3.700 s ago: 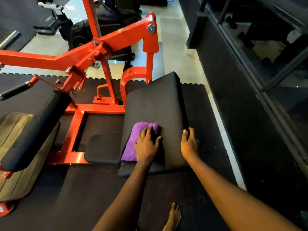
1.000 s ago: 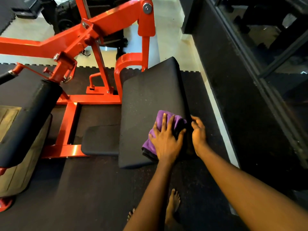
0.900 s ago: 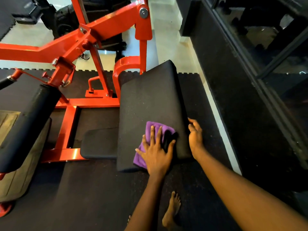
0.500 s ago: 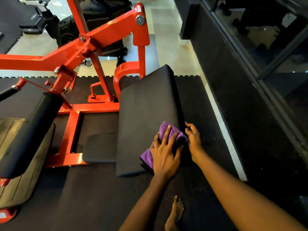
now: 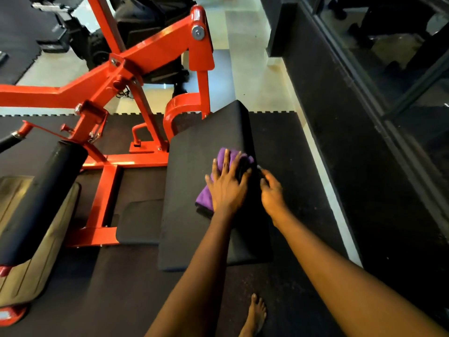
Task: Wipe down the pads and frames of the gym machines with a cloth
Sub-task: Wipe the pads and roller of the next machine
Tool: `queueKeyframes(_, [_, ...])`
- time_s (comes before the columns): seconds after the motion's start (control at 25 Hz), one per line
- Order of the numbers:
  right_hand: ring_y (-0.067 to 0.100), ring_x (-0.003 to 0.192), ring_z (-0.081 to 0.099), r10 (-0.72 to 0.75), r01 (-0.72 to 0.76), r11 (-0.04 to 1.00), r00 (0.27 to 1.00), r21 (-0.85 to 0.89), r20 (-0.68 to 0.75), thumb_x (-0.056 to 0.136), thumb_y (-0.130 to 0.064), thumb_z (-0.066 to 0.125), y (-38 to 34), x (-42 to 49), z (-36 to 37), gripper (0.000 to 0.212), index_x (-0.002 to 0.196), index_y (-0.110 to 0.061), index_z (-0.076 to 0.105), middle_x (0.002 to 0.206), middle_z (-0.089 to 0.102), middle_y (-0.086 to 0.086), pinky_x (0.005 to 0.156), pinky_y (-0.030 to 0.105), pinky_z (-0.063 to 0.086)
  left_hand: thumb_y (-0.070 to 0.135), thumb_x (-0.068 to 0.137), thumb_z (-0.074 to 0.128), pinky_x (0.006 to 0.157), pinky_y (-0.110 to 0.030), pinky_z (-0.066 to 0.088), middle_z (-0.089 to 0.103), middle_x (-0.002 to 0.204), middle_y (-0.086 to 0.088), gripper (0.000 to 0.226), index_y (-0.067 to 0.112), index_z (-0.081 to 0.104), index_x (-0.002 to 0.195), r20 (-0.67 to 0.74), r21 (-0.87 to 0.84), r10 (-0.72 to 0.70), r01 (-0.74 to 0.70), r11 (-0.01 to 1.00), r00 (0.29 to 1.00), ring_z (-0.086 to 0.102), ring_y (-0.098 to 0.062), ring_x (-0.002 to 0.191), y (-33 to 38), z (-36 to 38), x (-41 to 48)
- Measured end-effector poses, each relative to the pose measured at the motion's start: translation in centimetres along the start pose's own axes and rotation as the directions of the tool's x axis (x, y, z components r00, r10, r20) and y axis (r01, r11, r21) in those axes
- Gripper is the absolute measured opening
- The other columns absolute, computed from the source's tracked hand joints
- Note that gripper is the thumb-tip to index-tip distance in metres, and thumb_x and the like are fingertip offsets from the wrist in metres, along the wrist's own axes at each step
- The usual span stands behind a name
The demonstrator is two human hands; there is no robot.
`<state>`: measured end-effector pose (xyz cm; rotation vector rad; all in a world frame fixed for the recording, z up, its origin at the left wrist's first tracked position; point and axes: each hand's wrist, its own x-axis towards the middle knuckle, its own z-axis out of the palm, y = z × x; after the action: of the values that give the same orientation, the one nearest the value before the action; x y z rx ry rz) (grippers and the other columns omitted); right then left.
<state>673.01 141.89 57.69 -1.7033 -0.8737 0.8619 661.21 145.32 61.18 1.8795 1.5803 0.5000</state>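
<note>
1 purple cloth under flat left hand | right hand gripped 1 black rectangular pad by right edge | pad bare leftward

Two hands, one purple cloth, three black pads, one red frame, one bare foot.
</note>
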Motion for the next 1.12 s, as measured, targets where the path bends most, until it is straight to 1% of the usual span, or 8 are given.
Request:
queueKeyframes(0.08, [0.032, 0.139, 0.047, -0.034, 0.034, 0.999, 0.999, -0.003, -0.037, 0.101, 0.002, 0.045, -0.2, 0.6, 1.6, 0.039, 0.139, 0.001, 0.054, 0.146, 0.051, 0.021, 0.115, 0.024, 0.031, 0.066, 0.090, 0.033, 0.120, -0.057, 0.011, 0.006, 0.163, 0.026, 0.056, 0.067, 0.016, 0.143, -0.011, 0.023, 0.011, -0.011, 1.000, 1.000, 0.004, -0.019, 0.153, -1.8, 0.1, -3.6])
queueKeyframes(0.24, [0.022, 0.141, 0.045, -0.093, 0.084, 0.994, 0.985, -0.066, -0.146, 0.103, -0.001, 0.042, 0.0, 0.0, 2.8, 0.041, 0.142, -0.006, 0.054, 0.150, 0.049, 0.014, 0.109, 0.006, 0.026, 0.059, 0.096, 0.039, 0.122, -0.047, 0.012, 0.008, 0.163, 0.026, 0.050, 0.066, 0.022, 0.142, -0.034, 0.018, 0.003, -0.002, 1.000, 0.999, 0.001, -0.011, 0.153, -3.3, 0.9, -4.5])
queueKeyframes(0.4, [0.017, 0.131, 0.051, -0.179, 0.135, 0.969, 0.961, -0.209, -0.208, 0.097, -0.002, 0.046, -0.7, -0.1, 2.8, 0.041, 0.137, -0.003, 0.059, 0.142, 0.057, 0.016, 0.104, -0.002, 0.025, 0.069, 0.094, 0.017, 0.123, -0.047, 0.016, 0.013, 0.165, 0.015, 0.061, 0.047, 0.033, 0.148, -0.010, 0.140, 0.076, -0.073, 0.987, 0.997, 0.004, -0.016, 0.154, -5.2, 2.2, 7.0])
queueKeyframes(0.48, [0.022, 0.130, 0.054, -0.190, 0.132, 0.958, 0.957, -0.254, -0.220, 0.097, 0.002, 0.049, -0.9, -0.2, 3.0, 0.039, 0.135, 0.000, 0.060, 0.139, 0.059, 0.018, 0.104, -0.002, 0.026, 0.069, 0.095, 0.019, 0.122, -0.050, 0.015, 0.011, 0.166, 0.013, 0.059, 0.047, 0.033, 0.148, 0.004, 0.142, 0.102, -0.101, 0.985, 0.995, 0.005, -0.020, 0.154, -4.2, 1.1, 13.7])
queueKeyframes(0.68, [0.031, 0.130, 0.056, -0.161, 0.087, 0.938, 0.966, -0.334, -0.202, 0.100, -0.007, 0.049, -3.5, 4.1, 4.0, 0.039, 0.138, 0.002, 0.057, 0.139, 0.058, 0.022, 0.104, 0.003, 0.024, 0.052, 0.098, 0.044, 0.122, -0.052, 0.014, 0.014, 0.165, 0.016, 0.050, 0.049, 0.036, 0.147, 0.001, -0.021, 0.169, -0.169, 0.985, 0.986, 0.007, -0.023, 0.153, -1.5, -1.4, 15.9])
queueKeyframes(0.88, [0.040, 0.121, 0.061, -0.148, -0.002, 0.900, 0.939, -0.435, -0.311, 0.101, -0.003, 0.052, -4.9, 5.8, 6.0, 0.037, 0.138, -0.002, 0.059, 0.135, 0.061, 0.024, 0.104, 0.034, 0.042, 0.053, 0.096, 0.039, 0.123, -0.044, 0.004, 0.006, 0.165, 0.018, 0.054, 0.052, 0.029, 0.149, 0.121, -0.022, 0.274, -0.274, 0.962, 0.954, -0.008, -0.011, 0.153, -4.9, -1.9, 10.0])
queueKeyframes(1.0, [0.042, 0.103, 0.070, -0.260, 0.046, 0.841, 0.908, -0.539, -0.328, 0.098, -0.007, 0.051, -4.5, 5.6, 6.2, 0.036, 0.131, 0.001, 0.064, 0.119, 0.069, 0.027, 0.089, 0.043, 0.055, 0.057, 0.096, 0.037, 0.123, -0.048, 0.012, 0.005, 0.165, 0.019, 0.051, 0.049, 0.035, 0.146, 0.107, -0.004, 0.269, -0.271, 0.963, 0.957, -0.002, -0.017, 0.154, -3.3, -1.8, 15.7])
queueKeyframes(1.12, [0.038, 0.103, 0.070, -0.274, 0.054, 0.808, 0.916, -0.586, -0.294, 0.098, -0.014, 0.050, -4.2, 6.2, 6.0, 0.037, 0.128, 0.000, 0.066, 0.117, 0.070, 0.025, 0.090, 0.037, 0.054, 0.057, 0.100, 0.036, 0.123, -0.053, 0.010, 0.002, 0.166, 0.016, 0.050, 0.048, 0.032, 0.149, 0.162, 0.039, 0.303, -0.313, 0.949, 0.939, -0.002, -0.022, 0.154, -0.9, -2.1, 23.5])
